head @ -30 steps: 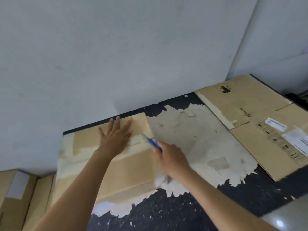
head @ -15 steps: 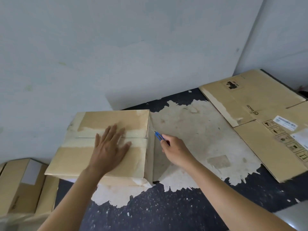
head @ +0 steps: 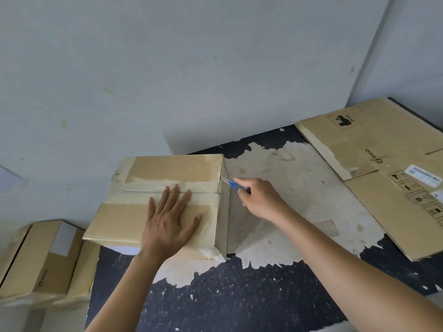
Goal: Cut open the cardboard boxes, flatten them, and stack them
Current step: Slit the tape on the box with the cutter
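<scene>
Standing on the bench (head: 239, 307), towards its left side and close to the wall (head: 191, 68): a closed cardboard box (head: 172, 168). Sealed with clear tape along the top seam, with pale torn patches on either side of it. No writing to be read on the lid.

Pressed flat on the near half of that lid: the left grip (head: 167, 226), fingers straight and spread apart.

Clamped in the right grip (head: 261, 200), fingers curled round the handle: a blue knife (head: 235, 185). Silver blade tip right at the box's top right edge, just beyond the taped seam.

Lying flat at the far right of the bench: flattened cardboard (head: 359, 144). Printed with "pico" beside a round logo, a black mark with "UN3481" near the far corner, a row of handling symbols, and a white label too small to read.

Lower at the near left, past the bench edge: other boxes (head: 43, 259), closed, one with a blank white label and a small logo on its side.
</scene>
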